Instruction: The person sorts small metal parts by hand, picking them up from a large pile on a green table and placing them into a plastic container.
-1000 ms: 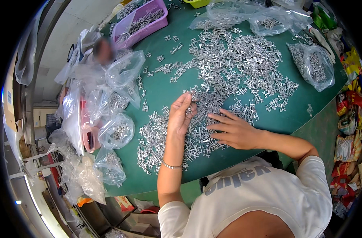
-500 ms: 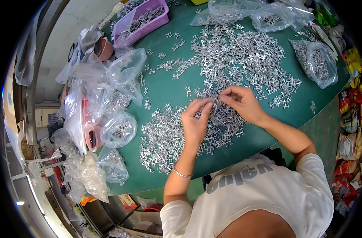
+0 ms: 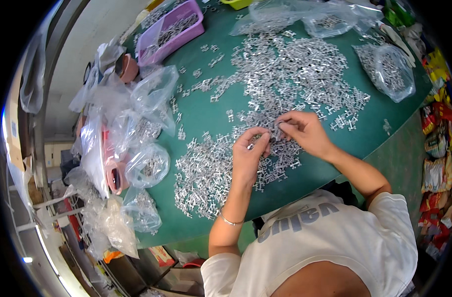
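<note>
My left hand (image 3: 249, 151) is closed, thumb and fingertips pinched together, above a pile of small silver metal pieces (image 3: 201, 173). What it pinches is too small to make out. Just right of it, my right hand (image 3: 306, 129) curls its thumb and forefinger round a small dark grey metal piece (image 3: 281, 123). The fingertips of both hands are a short gap apart. Beneath and between them lie more of these small pieces. A larger heap of silver metal pieces (image 3: 295, 69) spreads over the green table (image 3: 213, 111) beyond my hands.
A purple bin (image 3: 196, 30) of metal parts stands at the far left. Clear plastic bags (image 3: 149, 163) holding parts line the left edge; another bag (image 3: 388, 72) lies at the far right beside a white glove (image 3: 399, 42). Colourful packages (image 3: 434, 148) are piled off the right side.
The fingertips of my two hands have drawn slightly apart. My left hand sits a little lower and further right. The whole view has shifted slightly.
</note>
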Motion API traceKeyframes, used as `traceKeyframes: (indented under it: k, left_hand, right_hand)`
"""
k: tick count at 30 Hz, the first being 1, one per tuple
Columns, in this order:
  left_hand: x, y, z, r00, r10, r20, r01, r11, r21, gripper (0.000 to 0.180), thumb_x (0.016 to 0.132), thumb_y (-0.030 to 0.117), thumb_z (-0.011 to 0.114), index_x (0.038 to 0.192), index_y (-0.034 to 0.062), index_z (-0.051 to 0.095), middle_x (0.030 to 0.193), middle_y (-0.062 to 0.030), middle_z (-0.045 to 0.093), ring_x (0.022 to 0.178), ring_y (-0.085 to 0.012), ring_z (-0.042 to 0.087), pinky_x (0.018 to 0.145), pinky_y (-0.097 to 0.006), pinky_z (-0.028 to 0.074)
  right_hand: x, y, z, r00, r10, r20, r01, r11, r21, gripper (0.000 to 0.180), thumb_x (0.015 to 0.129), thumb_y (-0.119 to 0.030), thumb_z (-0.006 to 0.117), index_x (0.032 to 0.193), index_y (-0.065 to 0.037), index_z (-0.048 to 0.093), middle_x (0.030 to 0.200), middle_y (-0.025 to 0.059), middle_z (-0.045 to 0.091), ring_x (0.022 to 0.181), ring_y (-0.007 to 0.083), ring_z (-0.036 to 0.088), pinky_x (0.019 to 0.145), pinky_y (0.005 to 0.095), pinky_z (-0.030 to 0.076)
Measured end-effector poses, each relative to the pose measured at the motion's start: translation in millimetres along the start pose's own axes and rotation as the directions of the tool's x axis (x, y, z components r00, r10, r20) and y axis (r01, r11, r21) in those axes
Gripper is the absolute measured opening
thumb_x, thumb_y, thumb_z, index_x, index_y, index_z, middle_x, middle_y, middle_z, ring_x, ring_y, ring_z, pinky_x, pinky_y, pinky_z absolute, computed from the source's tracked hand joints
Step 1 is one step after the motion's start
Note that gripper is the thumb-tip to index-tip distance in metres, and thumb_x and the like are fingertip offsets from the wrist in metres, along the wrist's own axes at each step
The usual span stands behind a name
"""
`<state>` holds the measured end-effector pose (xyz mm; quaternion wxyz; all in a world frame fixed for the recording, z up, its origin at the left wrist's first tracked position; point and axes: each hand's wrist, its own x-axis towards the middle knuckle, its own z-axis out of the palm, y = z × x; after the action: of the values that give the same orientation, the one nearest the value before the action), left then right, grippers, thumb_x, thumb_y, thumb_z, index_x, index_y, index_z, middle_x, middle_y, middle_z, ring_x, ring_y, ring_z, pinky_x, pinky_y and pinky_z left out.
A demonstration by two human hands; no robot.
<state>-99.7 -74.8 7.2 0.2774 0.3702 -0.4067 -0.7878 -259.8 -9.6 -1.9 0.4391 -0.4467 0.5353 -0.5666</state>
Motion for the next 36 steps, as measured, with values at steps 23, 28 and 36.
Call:
traceKeyframes:
  k: [23,28,36]
  left_hand:
    - [-7,-15,33,0.985,-0.124,0.121,0.132,0.989,-0.065,0.023,0.085,0.012,0.058,0.102,-0.0032,0.053,0.077,-0.0038,0.057,0.064,-0.0080,0.049,0.056,-0.019,0.039]
    - [-7,-20,30,0.994,-0.058,0.091,0.058,0.998,-0.004,0.030,0.079,0.004,0.064,0.103,-0.0065,0.050,0.079,-0.0051,0.058,0.062,-0.0065,0.050,0.050,-0.017,0.038]
    - [-14,-15,35,0.951,0.282,0.127,-0.309,0.867,0.390,0.032,0.076,-0.002,0.060,0.107,-0.0026,0.053,0.078,-0.0028,0.056,0.064,-0.0065,0.051,0.054,-0.018,0.039]
  right_hand:
    - [-12,-8,-21,0.974,0.222,0.044,-0.227,0.956,0.184,0.020,0.088,-0.009,0.052,0.105,0.000,0.055,0.073,0.0036,0.056,0.050,0.0076,0.052,0.043,0.0206,0.042]
    - [-22,-7,-13,0.993,0.079,-0.089,-0.080,0.997,-0.017,0.018,0.085,-0.003,0.052,0.102,0.000,0.057,0.077,0.0039,0.055,0.061,0.0066,0.052,0.049,0.0204,0.044]
    - [-25,-11,-19,0.998,0.041,-0.046,-0.035,0.992,0.123,0.019,0.082,0.000,0.056,0.101,0.001,0.055,0.079,0.0043,0.054,0.063,0.0071,0.053,0.051,0.0208,0.045]
